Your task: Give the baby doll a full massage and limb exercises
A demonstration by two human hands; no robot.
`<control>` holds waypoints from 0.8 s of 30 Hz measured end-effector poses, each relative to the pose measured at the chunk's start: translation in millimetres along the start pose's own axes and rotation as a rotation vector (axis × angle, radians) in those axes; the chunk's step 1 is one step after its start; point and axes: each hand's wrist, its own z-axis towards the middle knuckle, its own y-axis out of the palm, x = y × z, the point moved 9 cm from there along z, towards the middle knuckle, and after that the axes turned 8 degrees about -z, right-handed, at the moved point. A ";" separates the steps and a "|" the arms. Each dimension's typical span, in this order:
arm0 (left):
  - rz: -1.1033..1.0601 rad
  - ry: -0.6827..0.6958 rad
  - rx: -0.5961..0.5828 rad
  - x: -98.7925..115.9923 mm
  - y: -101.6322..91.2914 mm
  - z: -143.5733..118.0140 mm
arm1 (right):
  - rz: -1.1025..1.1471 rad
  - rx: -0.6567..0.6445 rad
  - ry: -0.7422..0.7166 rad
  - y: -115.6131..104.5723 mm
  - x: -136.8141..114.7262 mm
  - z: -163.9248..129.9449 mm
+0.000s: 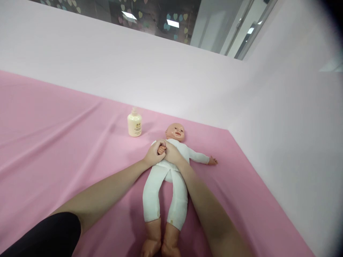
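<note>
One baby doll [171, 171] in a white suit lies on its back on a pink sheet [53, 142], head toward the far wall. Both hands meet on its chest: the left hand [154, 153] and right hand [173, 154] are closed around the doll's small hand [161, 149]. A cream lotion bottle [134, 123] stands upright near the doll's head. A white wall [281, 125] borders the sheet.
</note>
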 end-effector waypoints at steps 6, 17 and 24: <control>0.005 -0.028 -0.003 0.1 0.0 0.8 | 0.007 -0.001 0.005 -1.8 -4.0 -1.4; 0.058 -0.062 -0.065 -12.6 -2.8 5.1 | -0.025 0.007 0.028 -0.4 2.8 0.1; 0.063 -0.064 -0.047 -13.1 -1.3 4.3 | -0.021 0.022 0.026 -0.3 3.5 0.6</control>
